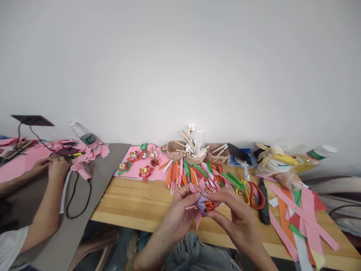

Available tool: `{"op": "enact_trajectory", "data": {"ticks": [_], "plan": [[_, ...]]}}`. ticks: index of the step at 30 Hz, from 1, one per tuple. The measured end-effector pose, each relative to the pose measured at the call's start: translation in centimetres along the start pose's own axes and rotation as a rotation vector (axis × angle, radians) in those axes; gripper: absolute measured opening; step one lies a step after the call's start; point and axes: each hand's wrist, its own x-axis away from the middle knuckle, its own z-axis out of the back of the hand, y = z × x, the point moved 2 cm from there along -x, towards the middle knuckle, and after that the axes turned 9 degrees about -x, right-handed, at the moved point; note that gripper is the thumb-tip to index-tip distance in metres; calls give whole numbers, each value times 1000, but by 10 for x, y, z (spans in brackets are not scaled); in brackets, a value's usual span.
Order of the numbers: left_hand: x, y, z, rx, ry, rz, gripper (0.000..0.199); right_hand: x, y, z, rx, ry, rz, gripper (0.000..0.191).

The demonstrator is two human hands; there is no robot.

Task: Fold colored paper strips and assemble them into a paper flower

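A small folded paper flower (203, 204), with an orange centre, purple petals and pink outer points, is held up over the front edge of the wooden table. My left hand (180, 210) grips it from the left, fingers closed around its pink points. From the right, my right hand (234, 210) pinches its purple and orange part between thumb and fingers. Just behind both hands lies a heap of folded paper strips (191, 175) in orange, green, pink and white. Finished paper flowers (144, 171) rest on a pink sheet (135, 152) to the left.
Woven baskets (176, 150) with sticks stand against the wall. Red-handled scissors (257, 195), a dark green tool (264, 207), paper strips (310, 214) and a bottle (321, 151) are on the right. Another person's hands (55, 165) and a glue gun (81, 167) are at left.
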Motion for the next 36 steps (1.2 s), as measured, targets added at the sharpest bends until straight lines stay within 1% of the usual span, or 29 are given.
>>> {"op": "enact_trajectory", "data": {"ticks": [2, 3, 4, 6, 9, 11, 15, 19, 22, 24, 25, 26, 28, 31, 33, 36], "plan": [[0, -2, 1, -17, -2, 14, 22, 1, -3, -2, 118, -22, 32, 41], [0, -2, 1, -24, -5, 18, 22, 1, -5, -4, 178, -14, 58, 46], [1, -3, 1, -27, -6, 15, 22, 1, -6, -6, 228, 5, 87, 46], [2, -4, 0, -28, -15, 2, 21, 0, -8, -9, 276, 52, 143, 34], [3, -5, -2, -22, -24, 2, 22, -2, -9, -13, 266, 90, 177, 12], [3, -6, -3, -13, -11, 15, 24, -2, -9, -14, 251, 97, 198, 7], [3, -5, -3, -36, 22, 27, 31, -2, -8, -14, 233, 115, 259, 10], [4, -4, -3, -38, 4, 37, 31, 0, -7, -13, 213, 129, 271, 12], [4, -2, -3, -83, -5, 24, 33, -1, -5, -11, 240, 110, 177, 6], [4, 0, -4, -117, -10, 2, 34, -1, -4, -10, 271, 50, 115, 19], [4, 1, -4, -125, -19, -11, 34, -2, -4, -9, 280, 17, 109, 24], [5, 2, -5, -125, -28, -21, 34, -2, -4, -8, 279, -4, 120, 23], [5, 3, -5, -119, -28, -30, 33, -3, -6, -6, 269, -10, 159, 15], [6, 3, -6, -116, 21, -16, 35, -4, -7, -6, 251, 40, 191, 5], [6, 3, -7, -118, 41, -4, 37, -3, -7, -8, 240, 65, 207, 5], [6, 3, -8, -159, 15, 23, 35, 0, -6, -11, 280, 78, 252, 8]]}}
